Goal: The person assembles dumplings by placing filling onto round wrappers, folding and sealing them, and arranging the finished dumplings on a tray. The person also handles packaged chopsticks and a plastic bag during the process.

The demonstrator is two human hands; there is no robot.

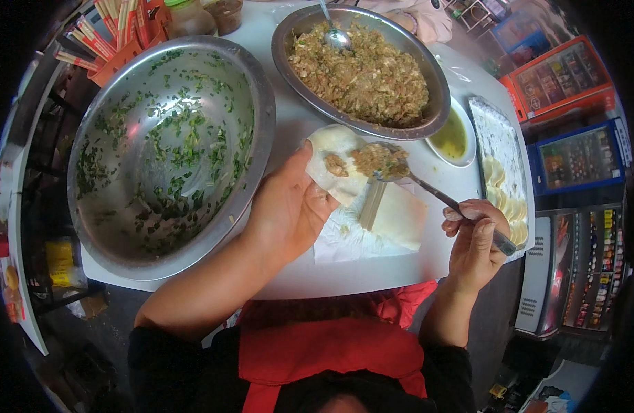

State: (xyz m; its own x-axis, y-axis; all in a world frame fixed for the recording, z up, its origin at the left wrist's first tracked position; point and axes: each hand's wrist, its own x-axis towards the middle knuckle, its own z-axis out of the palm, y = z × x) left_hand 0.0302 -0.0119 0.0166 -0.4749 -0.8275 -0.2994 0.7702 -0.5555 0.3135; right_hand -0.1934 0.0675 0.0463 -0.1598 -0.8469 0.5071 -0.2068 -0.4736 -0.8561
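A pale dough wrapper [325, 168] rests on the fingers of my left hand [291, 206], with a small dab of minced filling [336, 165] on it. My right hand [477, 232] grips the handle of a metal spoon [441, 197]. Heaped with filling [380, 159], the spoon's bowl overlaps the wrapper's right edge; I cannot tell whether they touch. Below it, a stack of square wrappers [399, 214] lies on white paper [340, 242]. Beyond my hands stands a steel bowl of minced filling [363, 77], with a second spoon [338, 38] in it.
A large steel basin [268, 113] with chopped greens stands at left, near a chopstick holder [122, 61] and a green-lidded jar [192, 19]. At right are a small bowl of yellowish liquid [471, 139] and a floured tray [497, 121] of folded dumplings [508, 201]. Another person's sleeve [425, 18] shows beyond the filling.
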